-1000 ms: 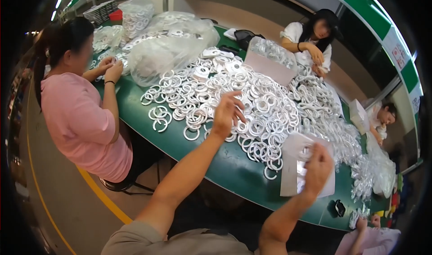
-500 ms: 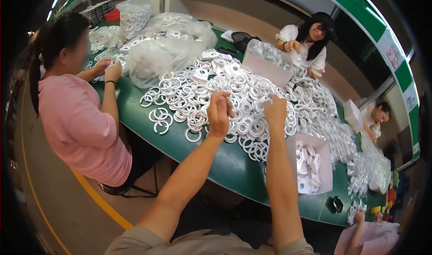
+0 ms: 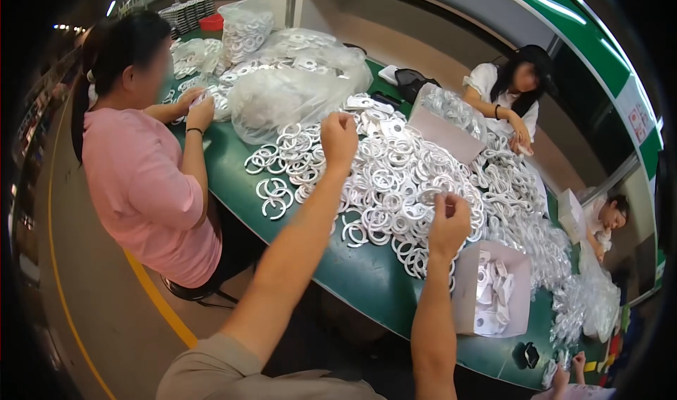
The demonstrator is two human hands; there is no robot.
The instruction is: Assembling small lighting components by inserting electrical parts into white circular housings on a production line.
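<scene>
A heap of white rings, many with a gap in them, covers the middle of the green table. My left hand is over the far part of the heap, beside some flat white pieces with round holes. Its fingers are curled inward, and whatever they hold is hidden. Nearer to me, my right hand is at the heap's right side, thumb and fingertips drawn together in a pinch. A pale ring shows right at those fingertips; I cannot tell whether it is held or lies behind them.
An open white box holding white flat pieces stands right of the heap. Behind lie large clear bags, another box and bundled white cords. Co-workers sit left and across. A small black object lies near the front edge.
My left hand has moved farther out, toward the flat pieces, and its fingers have curled. My right hand has come back nearer to me. The whole view has shifted. The co-worker across has moved an arm.
</scene>
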